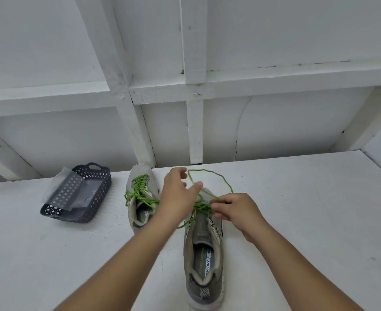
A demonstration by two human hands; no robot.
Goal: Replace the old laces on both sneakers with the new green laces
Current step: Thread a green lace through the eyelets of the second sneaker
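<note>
While your right hand [236, 212] pinches the green lace [209, 176] at the near sneaker [204, 254], your left hand [180, 194] above it, grip loose, holding nothing, laced sneaker [140, 198] beside, white tabletop [308, 221].

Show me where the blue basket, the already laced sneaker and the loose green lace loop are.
blue basket [99, 194], head view, on its right wall.
laced sneaker [140, 170], head view, on its toe.
green lace loop [218, 175], head view, on the loop's far arc.

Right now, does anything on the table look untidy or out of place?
Mostly tidy. A clear plastic wrapper hangs over the rim of the dark basket, half inside and half out. The green lace on the near sneaker loops loose over the table, unfinished.
</note>
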